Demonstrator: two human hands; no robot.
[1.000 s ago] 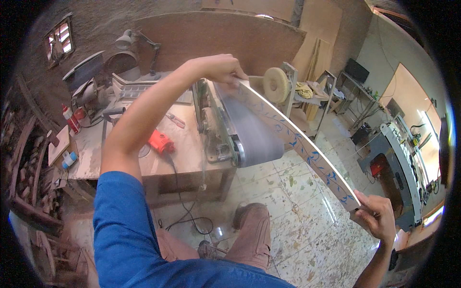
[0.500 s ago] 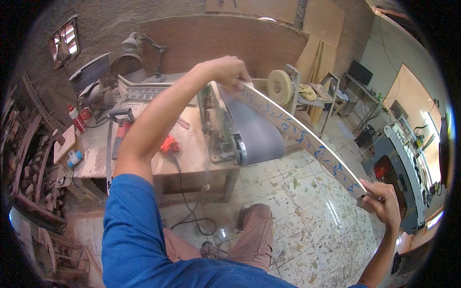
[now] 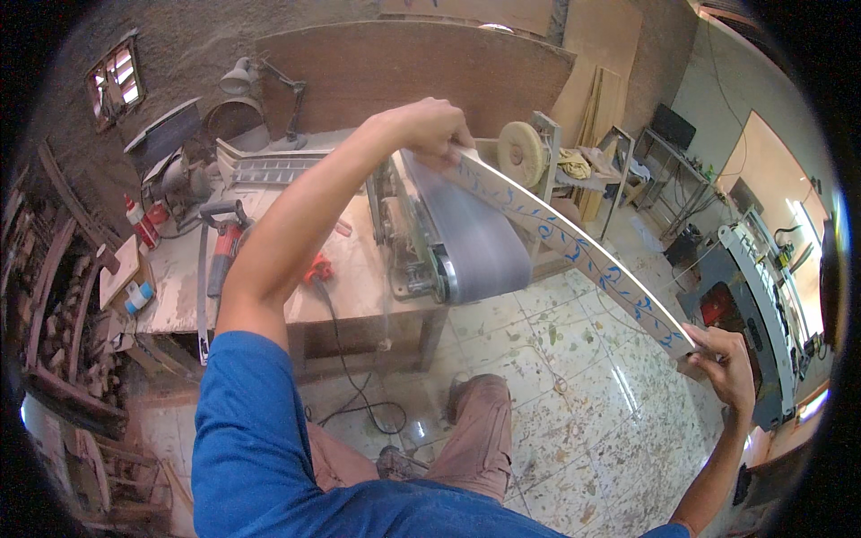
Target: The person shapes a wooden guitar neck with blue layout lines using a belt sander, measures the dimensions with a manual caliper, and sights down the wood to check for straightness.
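Observation:
A long, gently curved wooden strip with a pale edge and blue vine drawings slants from upper middle to lower right. My left hand is closed around its far end, beside the upper part of a belt sander. At the near end, my right hand pinches the strip between thumb and fingers, out over the floor. The grey sanding belt looks smeared, as if running. The strip's far part lies along the belt's right side; whether they touch there cannot be told.
Left of the sander, the dusty workbench bears a red-and-grey power tool, an orange tool and a red-and-white bottle. A round buffing wheel stands behind the strip. A black cord lies on the littered tile floor near my feet.
The strip has slid slightly to the right along its length. My right hand has moved a little right and up; my left hand has shifted slightly right. Both keep their hold.

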